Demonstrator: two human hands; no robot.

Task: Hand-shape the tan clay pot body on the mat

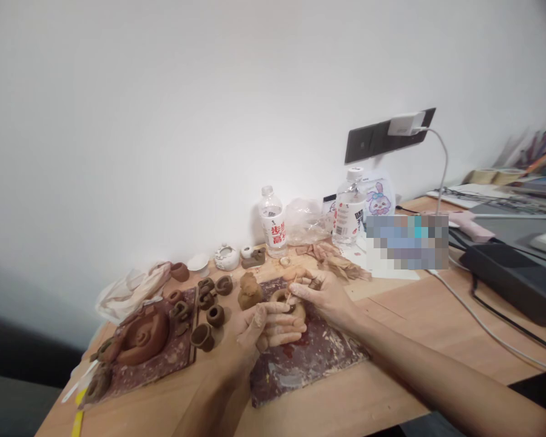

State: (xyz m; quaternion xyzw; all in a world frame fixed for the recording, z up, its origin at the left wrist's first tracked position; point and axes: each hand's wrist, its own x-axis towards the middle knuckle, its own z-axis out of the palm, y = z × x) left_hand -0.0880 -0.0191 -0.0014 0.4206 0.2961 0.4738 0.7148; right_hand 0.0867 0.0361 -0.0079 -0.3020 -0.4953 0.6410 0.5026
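My left hand (266, 328) lies palm up over a dark red, clay-smeared board (291, 376), its fingers stretched out and dusted with clay. Thumb and fingers of my right hand (316, 294) pinch a thin, light clay-coloured stick (292, 287), its tip close to my left fingers. Whether the stick is clay or a tool, I cannot tell. Behind both hands a round tan clay pot (278, 296) with an opening is partly hidden. A tan lump-topped clay figure (250, 292) stands just left of the pot.
Several small brown clay pots (215, 315) stand left of my hands. A second board (177, 359) bears a large reddish clay piece (144, 334). Water bottles (273, 227), a crumpled brown cloth (337, 260) and a white pot (226, 257) stand along the wall. Cables and a black case (519, 282) lie right.
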